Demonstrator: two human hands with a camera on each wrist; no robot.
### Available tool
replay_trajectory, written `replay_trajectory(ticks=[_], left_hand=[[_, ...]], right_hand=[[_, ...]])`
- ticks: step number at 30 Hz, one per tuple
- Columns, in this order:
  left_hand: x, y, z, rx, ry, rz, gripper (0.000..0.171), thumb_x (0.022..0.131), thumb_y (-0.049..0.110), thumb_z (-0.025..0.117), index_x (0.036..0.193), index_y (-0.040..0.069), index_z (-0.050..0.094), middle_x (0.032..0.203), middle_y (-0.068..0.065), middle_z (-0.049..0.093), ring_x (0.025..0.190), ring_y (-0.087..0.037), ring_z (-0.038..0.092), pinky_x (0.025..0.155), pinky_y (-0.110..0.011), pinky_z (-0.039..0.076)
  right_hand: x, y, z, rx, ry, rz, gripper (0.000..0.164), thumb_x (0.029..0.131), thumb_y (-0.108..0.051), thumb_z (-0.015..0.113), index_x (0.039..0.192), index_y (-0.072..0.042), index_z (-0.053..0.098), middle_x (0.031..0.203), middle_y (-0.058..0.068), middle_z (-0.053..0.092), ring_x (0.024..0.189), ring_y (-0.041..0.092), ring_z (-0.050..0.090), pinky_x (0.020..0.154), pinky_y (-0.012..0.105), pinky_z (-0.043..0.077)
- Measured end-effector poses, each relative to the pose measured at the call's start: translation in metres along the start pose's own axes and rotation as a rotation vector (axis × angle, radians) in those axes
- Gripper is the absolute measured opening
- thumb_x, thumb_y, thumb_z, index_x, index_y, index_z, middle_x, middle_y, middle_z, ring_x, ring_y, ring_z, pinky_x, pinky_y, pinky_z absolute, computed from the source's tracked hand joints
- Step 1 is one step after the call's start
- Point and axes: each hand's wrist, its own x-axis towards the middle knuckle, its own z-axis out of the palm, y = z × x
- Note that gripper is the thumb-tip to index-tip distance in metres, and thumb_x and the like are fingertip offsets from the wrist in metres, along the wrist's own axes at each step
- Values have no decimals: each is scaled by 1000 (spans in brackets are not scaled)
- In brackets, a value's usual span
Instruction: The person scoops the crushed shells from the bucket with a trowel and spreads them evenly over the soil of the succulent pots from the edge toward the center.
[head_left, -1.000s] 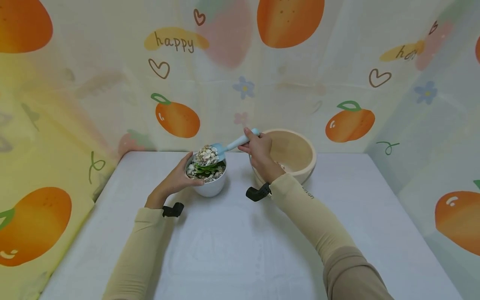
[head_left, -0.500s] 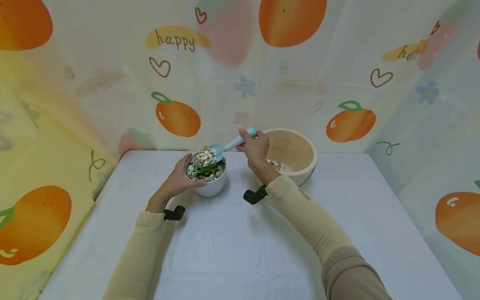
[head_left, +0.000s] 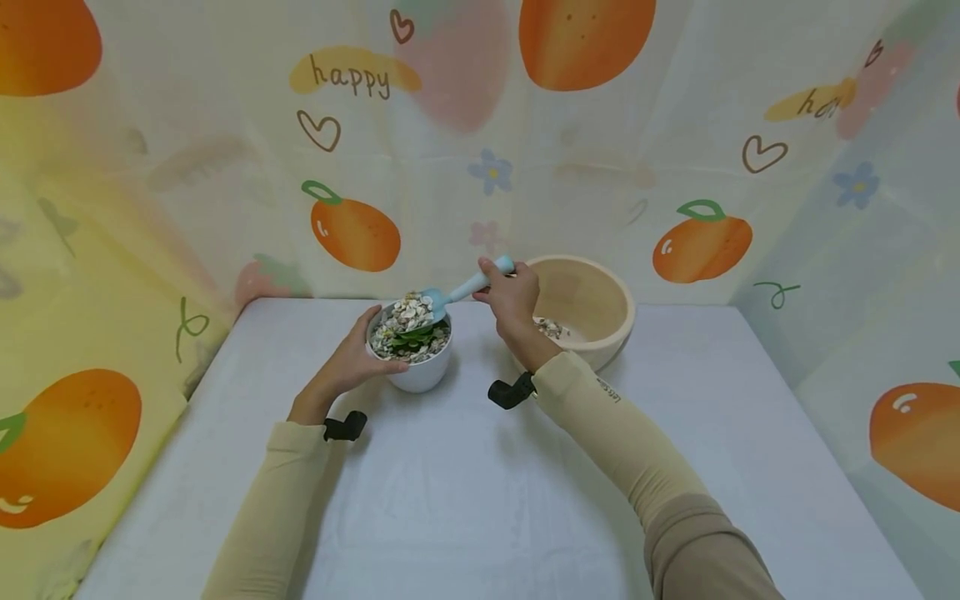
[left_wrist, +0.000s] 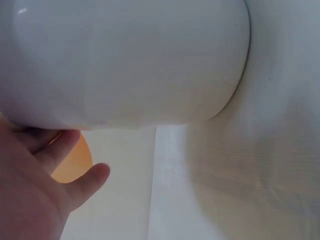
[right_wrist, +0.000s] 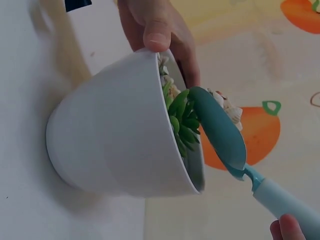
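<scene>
A white flowerpot (head_left: 417, 380) stands on the table, holding a green succulent (right_wrist: 183, 117) amid pale shell-like chips. My left hand (head_left: 348, 358) holds the pot from the left, thumb at the near side of its rim. A light-blue hand trowel (head_left: 472, 285) is gripped by its handle in my right hand (head_left: 513, 302). The trowel's blade, heaped with chips (head_left: 412, 312), lies over the pot's mouth, tilted, right by the leaves. In the right wrist view the blade's underside (right_wrist: 220, 127) faces the camera, and only fingertips of the right hand show.
A beige round tub (head_left: 617, 343) stands right of the pot, partly behind my right hand, with some chips (head_left: 551, 328) on its bottom. The white-covered table (head_left: 450, 500) meets a fruit-printed curtain (head_left: 570, 200) just behind pot and tub.
My right hand with the trowel has shifted slightly left, uncovering the chips in the tub. The heaped blade stays over the pot, and the left hand keeps its hold.
</scene>
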Motion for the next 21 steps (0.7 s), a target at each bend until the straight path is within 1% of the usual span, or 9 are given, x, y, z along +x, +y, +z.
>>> replay_trajectory(ticks=[4, 6, 10, 12, 14, 16, 19, 21], left_hand=[[-3, -1, 2, 30, 31, 14, 121, 71, 41, 86, 157, 10, 6, 160, -21, 17, 147, -41, 20, 116, -63, 21], [-4, 0, 0, 35, 29, 17, 122, 70, 42, 86, 157, 9, 6, 160, -21, 17, 147, -41, 20, 116, -63, 22], [-4, 2, -4, 4, -9, 44, 122, 72, 35, 86, 157, 8, 3, 161, -22, 13, 147, -42, 17, 115, -65, 19], [-2, 2, -6, -18, -29, 48, 120, 72, 32, 85, 157, 9, 3, 162, -21, 11, 148, -42, 15, 116, -64, 18], [-1, 1, -6, -22, -42, 40, 120, 73, 31, 85, 157, 11, 3, 162, -21, 11, 148, -41, 15, 116, -64, 18], [-2, 1, -6, -25, -45, 27, 119, 72, 32, 85, 157, 12, 3, 162, -21, 12, 148, -42, 16, 116, -64, 19], [-3, -1, -4, -38, -23, 20, 119, 72, 31, 86, 157, 12, 5, 162, -20, 14, 147, -41, 18, 116, -63, 19], [-4, 0, -2, -41, 2, 20, 119, 71, 30, 86, 157, 11, 5, 161, -20, 15, 147, -41, 18, 116, -63, 19]], right_hand=[[-2, -1, 0, -22, -5, -25, 35, 91, -24, 70, 108, 4, 58, 93, 14, 65, 65, 15, 68, 64, 28, 60], [-3, -1, 1, -36, -10, -45, 35, 91, -24, 69, 107, 4, 58, 92, 13, 64, 68, 21, 70, 66, 30, 60], [-6, 0, 3, -75, -13, -98, 35, 91, -25, 69, 104, 4, 57, 88, 13, 63, 78, 36, 72, 72, 38, 61], [-7, 1, 3, -99, -11, -124, 35, 91, -27, 69, 101, 4, 57, 87, 14, 63, 81, 40, 72, 74, 40, 60], [-8, 2, 4, -126, -9, -141, 34, 91, -28, 69, 99, 3, 57, 86, 14, 62, 80, 39, 72, 72, 39, 61], [-9, 4, 5, -148, -4, -151, 33, 91, -28, 70, 97, 2, 57, 84, 13, 62, 75, 35, 73, 69, 35, 61], [-10, 5, 6, -176, 3, -159, 33, 91, -30, 70, 95, 0, 57, 83, 12, 62, 70, 27, 73, 66, 28, 60], [-11, 4, 7, -190, 0, -169, 33, 90, -30, 70, 95, 0, 57, 83, 12, 62, 69, 26, 72, 65, 27, 60]])
